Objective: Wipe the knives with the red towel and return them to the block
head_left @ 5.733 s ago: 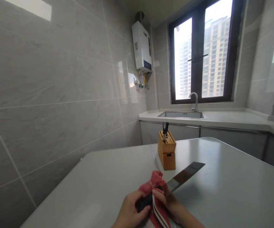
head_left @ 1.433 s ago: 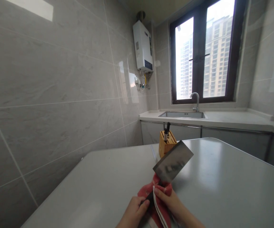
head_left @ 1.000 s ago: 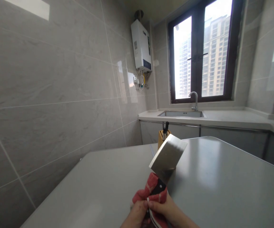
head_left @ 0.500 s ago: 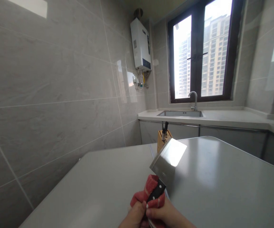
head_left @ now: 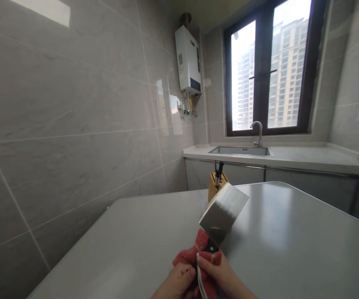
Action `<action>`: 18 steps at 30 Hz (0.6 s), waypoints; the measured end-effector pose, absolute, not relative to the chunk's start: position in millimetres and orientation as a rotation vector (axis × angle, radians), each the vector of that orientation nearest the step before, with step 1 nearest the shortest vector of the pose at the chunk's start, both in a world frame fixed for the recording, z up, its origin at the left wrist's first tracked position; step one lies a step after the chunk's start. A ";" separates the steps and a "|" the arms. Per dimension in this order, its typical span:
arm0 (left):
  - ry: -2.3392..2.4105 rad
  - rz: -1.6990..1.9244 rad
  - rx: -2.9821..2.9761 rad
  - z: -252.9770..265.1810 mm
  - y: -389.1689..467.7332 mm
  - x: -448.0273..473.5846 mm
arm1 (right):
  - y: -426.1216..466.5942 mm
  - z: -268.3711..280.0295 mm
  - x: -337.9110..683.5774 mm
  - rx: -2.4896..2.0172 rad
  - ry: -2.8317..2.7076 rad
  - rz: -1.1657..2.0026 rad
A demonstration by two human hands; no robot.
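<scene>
A cleaver (head_left: pixel 224 209) with a broad shiny blade is held tilted above the table, its blade pointing away and to the right. A red cloth (head_left: pixel 187 254) with pale stripes is wrapped partly around its black riveted handle (head_left: pixel 211 246). My left hand (head_left: pixel 177 279) is closed at the lower end of the handle, where cloth and handle meet; its fingertips are partly hidden. On the other side, my right hand (head_left: pixel 218 270) grips the cloth against the handle, with its thumb on top near the cloth's white edge.
Behind the blade, a wooden knife block (head_left: pixel 213 189) with black-handled tools stands on the glossy pale table (head_left: pixel 129 236). Farther back are a counter (head_left: pixel 304 154), a sink (head_left: pixel 243 150) and a faucet (head_left: pixel 257 133). A tiled wall (head_left: pixel 89 108) runs along the left.
My right thumb has moved up along the handle, and the cloth now covers more of it. The cleaver has turned slightly, and its blade reflection looks darker. The view has shifted a little.
</scene>
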State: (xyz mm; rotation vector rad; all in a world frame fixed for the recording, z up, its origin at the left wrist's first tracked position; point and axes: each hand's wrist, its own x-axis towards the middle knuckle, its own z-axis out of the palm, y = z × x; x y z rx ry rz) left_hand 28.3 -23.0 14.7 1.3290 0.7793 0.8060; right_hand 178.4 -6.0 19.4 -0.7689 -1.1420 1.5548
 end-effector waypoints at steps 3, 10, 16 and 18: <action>0.812 0.801 1.379 15.1 -23.0 23.2 | 1.5 11.7 180.1 -0.834 -1.140 1.492; 0.895 0.817 1.397 -6.5 -11.8 10.8 | 5.3 5.9 179.3 -0.979 -1.093 1.373; 0.892 0.897 1.374 -25.2 -3.3 3.3 | 6.5 5.9 176.5 -0.999 -1.080 1.310; 0.916 0.898 1.370 -25.0 -3.5 3.3 | 6.4 5.7 176.2 -1.003 -1.074 1.294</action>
